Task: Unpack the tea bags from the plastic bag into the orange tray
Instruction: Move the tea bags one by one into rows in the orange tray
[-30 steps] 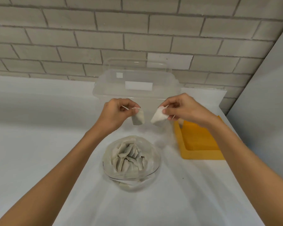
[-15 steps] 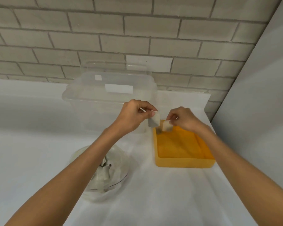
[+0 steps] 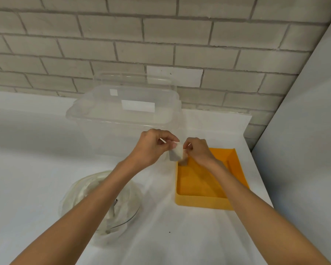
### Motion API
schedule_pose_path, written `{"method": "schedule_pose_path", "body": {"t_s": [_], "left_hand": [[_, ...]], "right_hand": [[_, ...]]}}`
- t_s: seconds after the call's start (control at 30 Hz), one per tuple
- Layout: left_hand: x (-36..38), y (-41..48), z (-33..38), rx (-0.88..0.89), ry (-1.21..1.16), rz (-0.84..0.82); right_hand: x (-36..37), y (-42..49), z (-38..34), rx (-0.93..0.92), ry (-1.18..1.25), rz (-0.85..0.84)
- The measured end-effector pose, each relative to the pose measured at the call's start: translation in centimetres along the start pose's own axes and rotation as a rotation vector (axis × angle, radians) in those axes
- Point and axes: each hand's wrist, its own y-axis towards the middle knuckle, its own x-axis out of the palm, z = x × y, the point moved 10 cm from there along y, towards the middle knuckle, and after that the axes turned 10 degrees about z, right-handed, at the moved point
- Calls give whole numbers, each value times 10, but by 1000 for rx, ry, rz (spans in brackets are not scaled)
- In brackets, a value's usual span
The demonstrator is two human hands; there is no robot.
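Note:
My left hand (image 3: 151,148) pinches a small white tea bag (image 3: 175,154) by its top, just above the far left corner of the orange tray (image 3: 203,204). My right hand (image 3: 198,151) is right beside it, fingers curled and pinching a second tea bag (image 3: 183,161), which shows only as a shadowed edge behind the first. The two hands almost touch. The tray looks bare inside. The clear plastic bag (image 3: 84,188) with several pale tea bags lies at the lower left, partly hidden under my left forearm.
A large clear plastic box (image 3: 122,115) with its lid stands behind the hands, against the brick wall. A grey wall panel (image 3: 304,131) runs close along the tray's right side. The white tabletop (image 3: 27,159) spreads out to the left.
Both hands came closer together over the tray's far left corner, so the two tea bags now overlap. The view shifted slightly, with the bag lower left.

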Motion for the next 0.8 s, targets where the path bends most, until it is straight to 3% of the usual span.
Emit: {"method": "schedule_pose_path", "body": {"t_s": [0.3, 0.37, 0.5, 0.67, 0.8], "left_hand": [[37, 7, -5, -1, 87, -73], [46, 10, -7, -12, 103, -76], [59, 16, -8, -23, 111, -69], [69, 19, -10, -51, 111, -70], [63, 17, -19, -65, 118, -47]], "right_hand": [[-27, -4, 6, -43, 0, 49], [-36, -10, 3, -50, 50, 17], [-36, -29, -3, -21, 207, -202], [-31, -29, 9, 34, 208, -134], [-10, -25, 18, 97, 190, -172]]}}
